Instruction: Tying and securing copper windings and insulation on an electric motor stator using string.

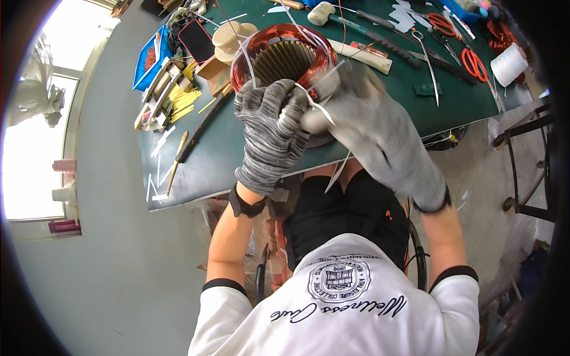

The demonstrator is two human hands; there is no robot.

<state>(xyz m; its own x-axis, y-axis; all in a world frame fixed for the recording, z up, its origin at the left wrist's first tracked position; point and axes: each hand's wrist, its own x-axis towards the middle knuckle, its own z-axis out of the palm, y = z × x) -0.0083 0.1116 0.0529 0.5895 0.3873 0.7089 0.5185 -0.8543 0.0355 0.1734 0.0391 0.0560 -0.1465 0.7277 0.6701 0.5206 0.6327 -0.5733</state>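
Dark green and crowded with tools, the table (217, 169) carries a copper-wound ring (285, 59) at its near edge, just in front of the seated person. Gloved fingers of the left hand (270, 121) curl at the ring's near side; whether they pinch anything is hidden. Motion blurs the right hand (359, 121) beside it, so its grip cannot be told. Between them runs a white cord (319, 107). Lacing the windings looks like the step in hand. To do it well, the left hand should steady the bundle while the right draws each turn snug with even tension, without scraping the wire. Loose ends are best guided clear of the ring's open middle.
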